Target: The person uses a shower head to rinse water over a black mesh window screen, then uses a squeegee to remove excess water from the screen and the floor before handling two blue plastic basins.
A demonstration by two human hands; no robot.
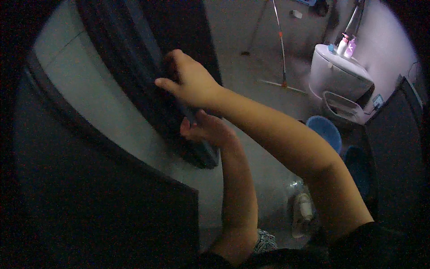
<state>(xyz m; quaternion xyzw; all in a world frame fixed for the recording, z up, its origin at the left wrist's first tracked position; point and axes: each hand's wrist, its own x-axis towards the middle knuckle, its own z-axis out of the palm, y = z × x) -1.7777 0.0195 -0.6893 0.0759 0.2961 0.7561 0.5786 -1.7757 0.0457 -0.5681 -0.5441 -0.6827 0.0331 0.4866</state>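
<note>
A long dark ridged thing (130, 67) slants from the top edge down toward the middle; the dimness hides whether it is cloth or a door's edge. My right hand (190, 80) reaches across from the right and grips its side, fingers curled round and thumb apart. Just below, my left hand (208, 132) is closed on the same thing near its lower end (206, 161). Part of the fingers of both hands is in shadow. My right forearm passes above the left one.
A squeegee (282, 49) with a long pole stands on the grey floor. At right are a white toilet (338, 74) with two pump bottles (347, 47) on it, a pale basket (342, 107) and a blue basin (324, 132). A dark panel (112, 210) fills the lower left.
</note>
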